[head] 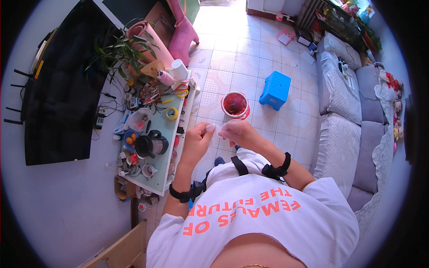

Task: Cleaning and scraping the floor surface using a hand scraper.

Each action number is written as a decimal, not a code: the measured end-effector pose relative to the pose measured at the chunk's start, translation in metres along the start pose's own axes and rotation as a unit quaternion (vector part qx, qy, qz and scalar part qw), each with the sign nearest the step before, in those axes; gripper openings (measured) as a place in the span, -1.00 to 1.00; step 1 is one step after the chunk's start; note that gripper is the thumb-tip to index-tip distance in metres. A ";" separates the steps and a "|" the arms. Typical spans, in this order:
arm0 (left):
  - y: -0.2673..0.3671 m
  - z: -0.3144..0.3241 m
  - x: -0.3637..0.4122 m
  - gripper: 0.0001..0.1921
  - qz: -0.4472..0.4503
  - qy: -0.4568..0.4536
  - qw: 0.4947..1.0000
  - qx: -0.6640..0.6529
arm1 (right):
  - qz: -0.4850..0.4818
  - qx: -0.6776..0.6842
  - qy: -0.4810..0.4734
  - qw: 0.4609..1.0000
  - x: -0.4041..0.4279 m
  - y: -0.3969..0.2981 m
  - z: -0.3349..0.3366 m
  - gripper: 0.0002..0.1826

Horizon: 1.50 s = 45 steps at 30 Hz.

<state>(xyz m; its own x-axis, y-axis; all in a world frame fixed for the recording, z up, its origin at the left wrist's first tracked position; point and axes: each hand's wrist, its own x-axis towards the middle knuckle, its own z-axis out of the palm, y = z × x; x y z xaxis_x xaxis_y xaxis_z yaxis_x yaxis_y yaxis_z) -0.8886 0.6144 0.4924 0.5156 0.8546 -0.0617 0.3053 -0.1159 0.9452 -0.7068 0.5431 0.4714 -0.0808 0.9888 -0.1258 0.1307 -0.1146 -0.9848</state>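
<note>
My left hand [198, 138] is raised in front of my body, its thumb and fingers pinching a thin translucent strip [217, 128]. Close by on the right, my right hand [242, 133] has its fingers curled and pinches the strip too. Whether the strip is tape or plastic film is hard to tell. Just beyond my hands, a red bucket [247, 112] with a white rim stands on the tiled floor, with reddish contents inside. A roll of yellow tape [171, 113] lies on the glass-topped table [161, 172] left of my hands.
A blue plastic stool [276, 87] stands right of the bucket. The table holds a black-lidded jug [155, 144], a mug [148, 171], yellow-handled scissors [181, 91], a white cup [180, 69] and a plant [129, 55]. A covered sofa [338, 147] runs along the right.
</note>
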 end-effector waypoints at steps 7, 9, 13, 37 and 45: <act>-0.001 0.002 -0.001 -0.86 -0.161 0.026 0.936 -0.311 | 0.031 0.096 -0.001 0.995 -0.002 -0.002 -0.003 -0.78; -0.008 0.001 -0.001 -0.86 -0.177 0.025 0.940 -0.292 | 0.014 0.196 0.059 0.979 -0.004 -0.003 -0.002 -0.80; 0.002 0.003 -0.006 -0.83 -0.163 0.016 0.953 -0.256 | 0.008 0.236 0.096 0.967 -0.004 -0.005 -0.003 -0.79; 0.041 0.003 -0.009 -0.65 0.101 0.015 0.980 0.171 | -0.010 0.048 0.136 0.989 -0.019 -0.007 -0.001 -0.82; 0.023 0.009 -0.007 -0.85 0.151 0.020 0.977 0.148 | -0.005 0.056 0.144 0.988 -0.021 -0.006 -0.006 -0.84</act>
<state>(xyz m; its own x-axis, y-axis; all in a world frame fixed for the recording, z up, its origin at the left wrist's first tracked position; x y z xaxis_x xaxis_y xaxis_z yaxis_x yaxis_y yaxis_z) -0.8782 0.6013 0.5113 0.5882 0.7773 0.2235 0.3657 -0.5021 0.7837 -0.6999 0.5233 0.4803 0.2047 0.9744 -0.0931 0.0189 -0.0990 -0.9949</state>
